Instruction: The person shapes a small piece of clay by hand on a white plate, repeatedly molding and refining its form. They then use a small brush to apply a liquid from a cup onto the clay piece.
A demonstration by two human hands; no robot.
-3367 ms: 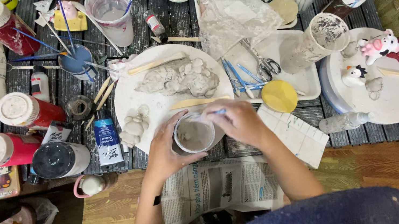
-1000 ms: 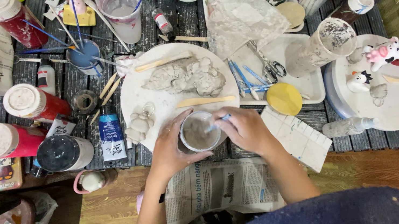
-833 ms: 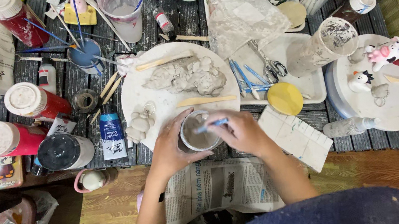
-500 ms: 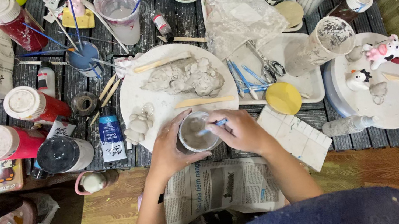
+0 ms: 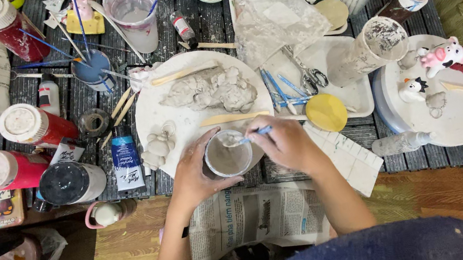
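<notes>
My left hand (image 5: 193, 173) grips a small clear cup (image 5: 227, 155) of grey liquid at the near edge of a round white board (image 5: 178, 117). My right hand (image 5: 284, 141) pinches a thin blue-handled tool (image 5: 253, 135) whose tip dips into the cup. On the board lie a lump of grey clay (image 5: 211, 89), a small clay figure (image 5: 158, 144) and a wooden stick (image 5: 235, 117).
Red paint jars (image 5: 27, 124), a black-lidded jar (image 5: 70, 182), a paint tube (image 5: 126, 162) and a brush cup (image 5: 92, 69) crowd the left. A white tray (image 5: 321, 63) with tools, a yellow disc (image 5: 326, 112) and a turntable (image 5: 450, 110) with small figures stand on the right. Newspaper (image 5: 253, 218) lies below.
The tool in my right hand has shifted slightly inside the cup, as in stirring. My left hand keeps its hold on the cup. The view has drifted a little.
</notes>
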